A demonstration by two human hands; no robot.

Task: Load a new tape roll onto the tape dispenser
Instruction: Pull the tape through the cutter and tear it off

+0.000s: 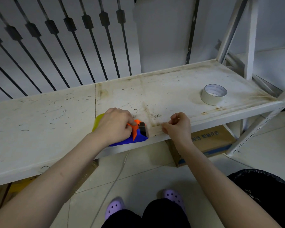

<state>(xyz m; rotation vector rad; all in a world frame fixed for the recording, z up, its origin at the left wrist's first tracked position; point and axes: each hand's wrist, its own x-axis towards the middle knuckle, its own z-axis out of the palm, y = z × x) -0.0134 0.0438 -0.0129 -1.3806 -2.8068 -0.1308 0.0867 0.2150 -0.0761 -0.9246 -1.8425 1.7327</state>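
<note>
A blue and orange tape dispenser [138, 136] lies near the front edge of the white shelf [39, 129]. A yellowish tape roll [98, 120] sits in it, mostly hidden under my left hand [115, 125], which grips the dispenser from above. My right hand [176, 127] pinches the end of a clear tape strip [155, 129] pulled out to the right of the dispenser's mouth. A second, white tape roll [213, 94] lies flat on the shelf at the far right, apart from both hands.
The shelf is scratched and stained, with a metal upright [250, 46] at its right end. Black railing bars [72, 46] stand behind. A cardboard box [209, 142] sits under the shelf. A black bag [270, 191] is on the floor at the right.
</note>
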